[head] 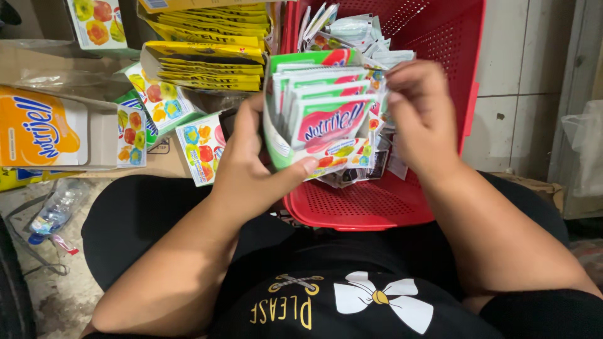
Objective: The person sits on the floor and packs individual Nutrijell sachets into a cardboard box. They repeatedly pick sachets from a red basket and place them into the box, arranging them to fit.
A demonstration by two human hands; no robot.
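Green-pink sachets [326,113], yellow packets [210,66] behind

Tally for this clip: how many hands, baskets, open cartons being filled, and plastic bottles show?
Hands: 2, left hand gripping the carton, right hand at the sachets
Red basket: 1
Green open carton of sachets: 1
Plastic bottle on the floor: 1
Total: 5

The person wears a black short-sleeved shirt with a white bow motif with a yellow knot and yellow lettering on the chest, under a small yellow crossed emblem; black trousers cover the legs, and both forearms are bare
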